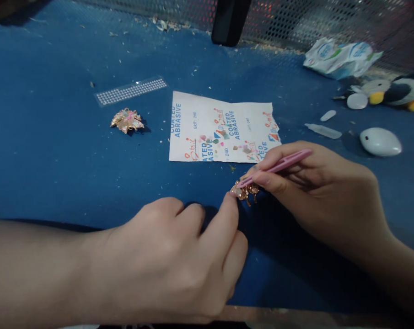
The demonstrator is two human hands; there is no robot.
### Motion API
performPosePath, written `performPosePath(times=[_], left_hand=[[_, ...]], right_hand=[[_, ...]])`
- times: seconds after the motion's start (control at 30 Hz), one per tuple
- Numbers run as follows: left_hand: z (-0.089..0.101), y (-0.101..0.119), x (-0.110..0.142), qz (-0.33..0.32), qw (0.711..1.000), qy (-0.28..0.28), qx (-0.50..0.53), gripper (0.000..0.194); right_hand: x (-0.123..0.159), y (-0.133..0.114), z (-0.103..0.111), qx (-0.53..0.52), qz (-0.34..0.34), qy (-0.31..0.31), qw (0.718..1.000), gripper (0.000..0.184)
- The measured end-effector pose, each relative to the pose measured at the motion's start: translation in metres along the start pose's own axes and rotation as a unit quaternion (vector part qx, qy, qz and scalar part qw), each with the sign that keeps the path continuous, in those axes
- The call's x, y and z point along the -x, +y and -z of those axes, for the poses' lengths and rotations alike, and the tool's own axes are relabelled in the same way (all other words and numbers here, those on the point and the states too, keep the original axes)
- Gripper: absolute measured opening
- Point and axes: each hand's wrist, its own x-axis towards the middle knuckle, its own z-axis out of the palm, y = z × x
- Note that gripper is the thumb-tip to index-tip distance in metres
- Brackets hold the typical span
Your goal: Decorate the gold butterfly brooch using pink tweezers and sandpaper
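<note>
My left hand [182,256] lies on the blue table [56,173] with fingers curled, its fingertip pressing the edge of a small gold ornament [244,192]. My right hand [316,192] pinches pink tweezers [278,165], whose tips meet the top of the same ornament. Beyond them lies a white sheet of coated abrasive paper [223,128] with several small coloured chips scattered on it.
A second gold leaf-shaped ornament [127,120] and a strip of small rhinestones [131,91] lie at the left. At the right are a white oval object [380,141], a small clear tube [323,131], a crumpled packet [340,57] and a plush toy [392,93]. A metal mesh wall [330,23] stands behind.
</note>
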Motion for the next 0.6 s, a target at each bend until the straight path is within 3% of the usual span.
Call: performPosePath(times=[0.17, 0.37, 0.6], left_hand=[[0.0, 0.0, 0.002, -0.012, 1.0, 0.013, 0.013, 0.017], [0.0, -0.002, 0.001, -0.028, 0.999, -0.014, 0.037, 0.018], [0.0, 0.0, -0.002, -0.001, 0.997, -0.053, 0.056, 0.015]], right_hand=[[-0.001, 0.002, 0.001, -0.024, -0.004, 0.001, 1.0, 0.009], [-0.004, 0.008, 0.004, -0.105, -0.074, 0.018, 0.992, 0.009], [-0.003, 0.015, 0.009, -0.095, -0.06, -0.021, 0.993, 0.017]])
